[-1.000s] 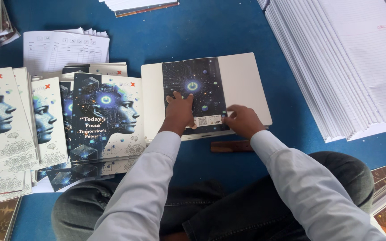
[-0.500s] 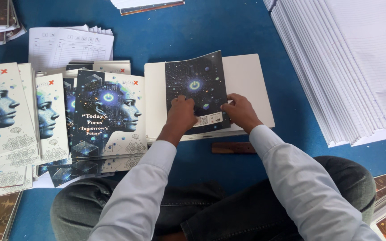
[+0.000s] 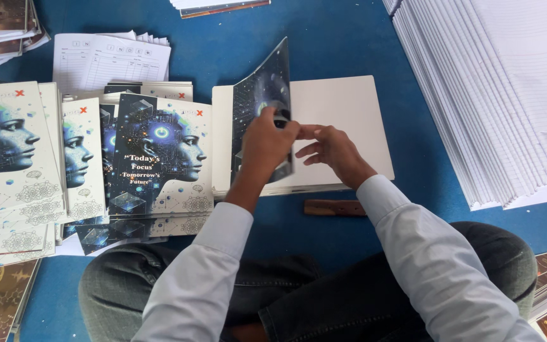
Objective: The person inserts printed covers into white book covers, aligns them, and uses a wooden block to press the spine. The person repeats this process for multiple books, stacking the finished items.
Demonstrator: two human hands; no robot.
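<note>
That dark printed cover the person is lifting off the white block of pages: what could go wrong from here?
1. The dark printed cover stands bowed upward, pinched by the left hand with the right hand at its edge; it could crease or tear.
2. The white page block beneath is not held down, so it might slide out of alignment.
3. The stack of finished notebooks lies close to the left elbow; a nudge could topple it.
</note>
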